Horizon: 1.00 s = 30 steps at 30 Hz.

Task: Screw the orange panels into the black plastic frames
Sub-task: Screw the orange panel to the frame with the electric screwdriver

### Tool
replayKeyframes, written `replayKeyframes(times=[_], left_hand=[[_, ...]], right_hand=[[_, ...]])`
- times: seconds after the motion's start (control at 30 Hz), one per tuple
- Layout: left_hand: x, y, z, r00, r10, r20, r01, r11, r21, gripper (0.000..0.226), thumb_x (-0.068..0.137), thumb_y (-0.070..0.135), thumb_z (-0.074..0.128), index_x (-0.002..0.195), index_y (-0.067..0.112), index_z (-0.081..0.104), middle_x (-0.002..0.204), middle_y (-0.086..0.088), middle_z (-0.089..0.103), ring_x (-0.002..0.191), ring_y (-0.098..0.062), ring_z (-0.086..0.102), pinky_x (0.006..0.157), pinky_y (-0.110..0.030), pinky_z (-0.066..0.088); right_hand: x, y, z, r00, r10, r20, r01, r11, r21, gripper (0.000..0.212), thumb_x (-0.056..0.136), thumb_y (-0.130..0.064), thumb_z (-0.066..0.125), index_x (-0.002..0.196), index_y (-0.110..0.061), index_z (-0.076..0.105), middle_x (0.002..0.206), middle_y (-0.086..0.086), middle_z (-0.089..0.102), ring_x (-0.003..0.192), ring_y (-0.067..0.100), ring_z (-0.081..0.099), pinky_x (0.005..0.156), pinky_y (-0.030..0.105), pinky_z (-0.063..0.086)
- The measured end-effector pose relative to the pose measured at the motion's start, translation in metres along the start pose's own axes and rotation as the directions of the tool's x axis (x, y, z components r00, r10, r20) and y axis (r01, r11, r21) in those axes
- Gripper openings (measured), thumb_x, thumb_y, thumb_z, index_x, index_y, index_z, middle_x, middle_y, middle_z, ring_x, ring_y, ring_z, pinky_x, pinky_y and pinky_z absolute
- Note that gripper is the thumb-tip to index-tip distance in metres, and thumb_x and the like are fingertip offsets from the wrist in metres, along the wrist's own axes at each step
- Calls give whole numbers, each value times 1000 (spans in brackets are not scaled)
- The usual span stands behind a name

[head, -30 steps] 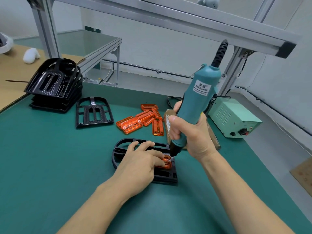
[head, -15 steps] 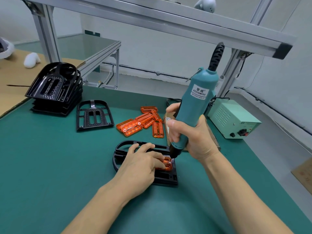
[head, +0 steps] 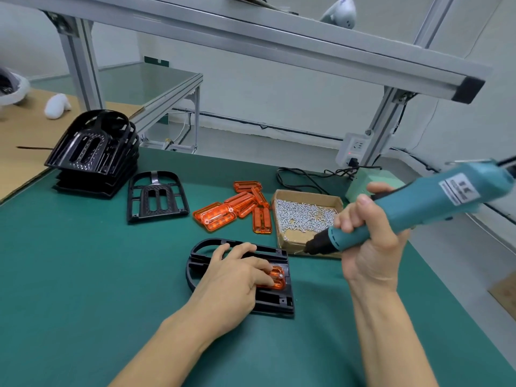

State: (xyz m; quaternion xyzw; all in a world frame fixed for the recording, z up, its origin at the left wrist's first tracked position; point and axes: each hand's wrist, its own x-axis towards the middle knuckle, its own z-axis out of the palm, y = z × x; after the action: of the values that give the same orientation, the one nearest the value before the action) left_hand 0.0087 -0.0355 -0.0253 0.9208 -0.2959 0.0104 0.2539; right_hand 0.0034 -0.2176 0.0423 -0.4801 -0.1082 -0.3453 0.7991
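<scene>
A black plastic frame (head: pixel 275 301) lies on the green mat in front of me. An orange panel (head: pixel 276 277) sits in it, partly hidden under my fingers. My left hand (head: pixel 233 283) rests flat on the frame with straight fingers pressing the panel. My right hand (head: pixel 368 241) grips a teal electric screwdriver (head: pixel 418 202), tilted nearly level, its tip over the near edge of the screw box and away from the panel.
A cardboard box of silver screws (head: pixel 304 213) stands right of the frame. Several loose orange panels (head: pixel 237 209) lie behind it. One more black frame (head: pixel 155 196) and a stack of frames (head: pixel 95 152) sit at the left. A green power unit (head: pixel 360 182) is behind the box.
My right hand has lifted the screwdriver off the panel, swung it to the right and tipped it down toward the screw box. My left hand stays on the frame.
</scene>
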Motion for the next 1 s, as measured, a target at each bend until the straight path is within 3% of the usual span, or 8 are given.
replayKeyframes(times=[0.27, 0.4, 0.5, 0.6, 0.7, 0.8, 1.0], left_hand=[[0, 9, -12, 1000, 1, -12, -1, 1000, -24, 37, 99, 18, 42, 118, 43, 62, 131, 33, 47, 135, 5, 18, 114, -25, -2], [20, 23, -32, 983, 33, -181, -55, 992, -117, 25, 90, 18, 59, 106, 34, 71, 107, 27, 60, 116, 0, 48, 109, -35, 27], [56, 35, -46, 982, -55, -182, 17, 979, -204, 17, 87, 20, 65, 100, 28, 74, 100, 15, 68, 99, -5, 57, 102, -38, 40], [100, 41, -41, 992, -88, -94, 79, 993, -92, 12, 88, 24, 64, 95, 27, 74, 90, 12, 66, 88, -10, 57, 99, -39, 42], [133, 42, -23, 996, -81, -30, 82, 994, 67, 14, 90, 22, 62, 95, 27, 74, 100, 9, 68, 95, -13, 55, 98, -36, 36], [152, 39, -5, 994, -104, -21, 106, 975, 193, 15, 89, 18, 63, 95, 27, 73, 103, 9, 69, 103, -15, 55, 99, -38, 27], [165, 33, 13, 991, -130, -31, 131, 898, 420, 14, 89, 17, 61, 97, 23, 72, 97, 3, 70, 98, -20, 58, 98, -41, 25]], right_hand=[[-2, 1, -6, 993, -39, -112, 41, 999, 11, 16, 80, 0, 54, 89, -14, 55, 49, -4, 41, 43, 13, 41, 50, 24, 41], [2, -3, -13, 983, -66, -174, 69, 998, 12, 15, 81, -1, 55, 88, -14, 56, 49, -5, 42, 43, 12, 41, 50, 25, 42], [3, -5, -18, 973, -78, -216, 83, 996, 14, 14, 80, -2, 56, 88, -13, 55, 48, -5, 42, 43, 12, 41, 51, 24, 40], [4, -6, -21, 962, -76, -261, 86, 996, 28, 15, 79, -2, 57, 89, -13, 54, 49, -4, 40, 43, 13, 40, 51, 26, 40], [6, -5, -24, 953, -80, -292, 91, 996, 23, 16, 78, -2, 57, 90, -12, 53, 48, -4, 40, 42, 12, 39, 50, 25, 41], [7, -5, -28, 947, -74, -313, 84, 996, 21, 16, 79, -2, 57, 90, -12, 53, 47, -4, 40, 42, 12, 39, 50, 25, 40], [9, -5, -34, 944, -71, -321, 89, 995, 43, 16, 79, -2, 57, 90, -13, 54, 48, -5, 40, 42, 12, 39, 49, 24, 41]])
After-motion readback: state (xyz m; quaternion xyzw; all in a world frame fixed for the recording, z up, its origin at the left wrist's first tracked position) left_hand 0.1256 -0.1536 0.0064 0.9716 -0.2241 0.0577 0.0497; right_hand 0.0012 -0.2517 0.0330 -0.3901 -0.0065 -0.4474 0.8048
